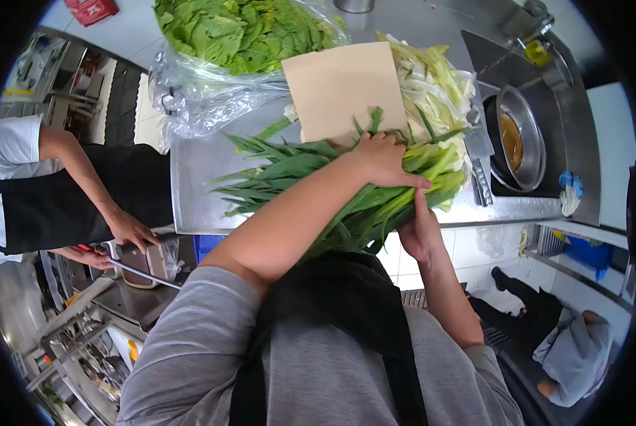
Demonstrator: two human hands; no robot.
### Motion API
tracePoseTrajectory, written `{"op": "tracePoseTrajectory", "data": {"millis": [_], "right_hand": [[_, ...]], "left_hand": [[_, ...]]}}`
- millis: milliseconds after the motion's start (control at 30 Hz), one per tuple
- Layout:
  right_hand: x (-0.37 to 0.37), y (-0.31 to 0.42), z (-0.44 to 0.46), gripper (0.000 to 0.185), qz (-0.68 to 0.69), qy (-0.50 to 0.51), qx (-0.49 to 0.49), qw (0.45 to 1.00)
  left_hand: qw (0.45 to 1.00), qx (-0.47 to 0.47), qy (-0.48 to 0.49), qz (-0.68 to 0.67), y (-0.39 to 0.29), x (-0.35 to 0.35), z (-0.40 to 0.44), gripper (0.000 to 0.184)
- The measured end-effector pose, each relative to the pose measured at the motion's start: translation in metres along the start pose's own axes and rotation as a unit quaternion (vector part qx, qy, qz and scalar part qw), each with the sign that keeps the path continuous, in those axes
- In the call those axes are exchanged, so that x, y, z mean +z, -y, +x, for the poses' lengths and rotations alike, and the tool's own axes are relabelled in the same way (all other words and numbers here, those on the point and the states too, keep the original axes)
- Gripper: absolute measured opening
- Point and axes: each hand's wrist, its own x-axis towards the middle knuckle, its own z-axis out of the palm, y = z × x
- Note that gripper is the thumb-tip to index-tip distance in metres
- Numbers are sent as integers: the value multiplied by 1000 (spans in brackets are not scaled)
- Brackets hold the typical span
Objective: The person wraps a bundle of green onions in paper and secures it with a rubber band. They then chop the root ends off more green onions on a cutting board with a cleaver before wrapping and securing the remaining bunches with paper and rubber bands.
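Note:
A loose bundle of long green leek leaves (382, 209) lies across the front of the steel counter, partly over its edge against my apron. My left hand (383, 162) reaches over the top of the bundle, its fingers curled down on the leaves beside a beige cutting board (343, 89). My right hand (422, 231) grips the same bundle from the near side, its thumb up by the left thumb. More dark leaf tips (261, 167) fan out to the left. A knife (481, 181) with a wide blade lies to the right of the bundle.
Leafy greens (240, 32) in a clear plastic bag stand at the back left. Pale leaf trimmings (431, 82) are heaped right of the board. The sink holds a metal bowl (538, 145). One co-worker (84, 170) stands at left, another person (573, 348) at lower right.

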Motion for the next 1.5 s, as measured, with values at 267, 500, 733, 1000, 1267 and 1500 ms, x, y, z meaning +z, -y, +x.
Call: {"op": "tracePoseTrajectory", "data": {"millis": [267,500,733,1000,1267,1500], "right_hand": [[12,4,-5,70,-21,0,-7,1000],[28,21,-15,73,-9,-75,90,993],[24,33,-20,67,0,-33,110,993],[11,37,-18,61,25,3,119,993],[9,43,-21,86,-4,20,126,992],[11,51,-19,91,41,18,151,988]], "left_hand": [[906,-149,-386,-92,86,-38,-67,31],[920,-280,-269,57,193,3,-104,26],[840,-358,-389,123,177,-97,-213,21],[837,-91,-465,-273,-10,-84,-150,17],[908,-84,-182,-368,-27,-13,-100,15],[877,46,-478,12,-50,9,-133,18]]}}
